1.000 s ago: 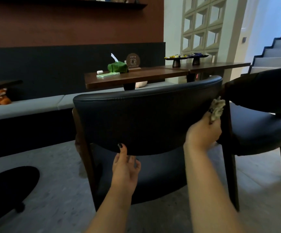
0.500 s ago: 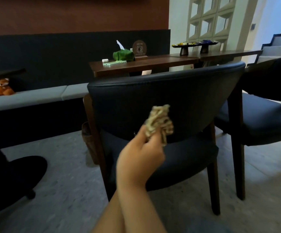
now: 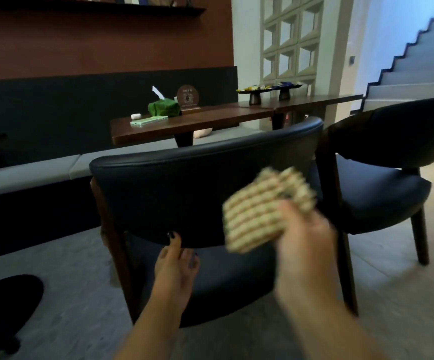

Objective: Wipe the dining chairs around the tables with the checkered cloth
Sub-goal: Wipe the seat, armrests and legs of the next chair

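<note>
From the head view, the right hand (image 3: pixel 305 237) is clutching the checkered cloth (image 3: pixel 265 207), blurred, fingers curled around it before the near chair (image 3: pixel 205 183) backrest. The left hand (image 3: pixel 177 266) is bracing the backrest's lower edge, thumb against it, other fingers unclear. Pressing flat and sweeping sideways would likely be cleaning best.

Two bare forearms are showing, no sleeves reaching into view. The left hand (image 3: pixel 175 266) is wearing dark, near-black polish on its nails; the right hand (image 3: pixel 304 237) is blurring, its nails too smeared to tell.
</note>
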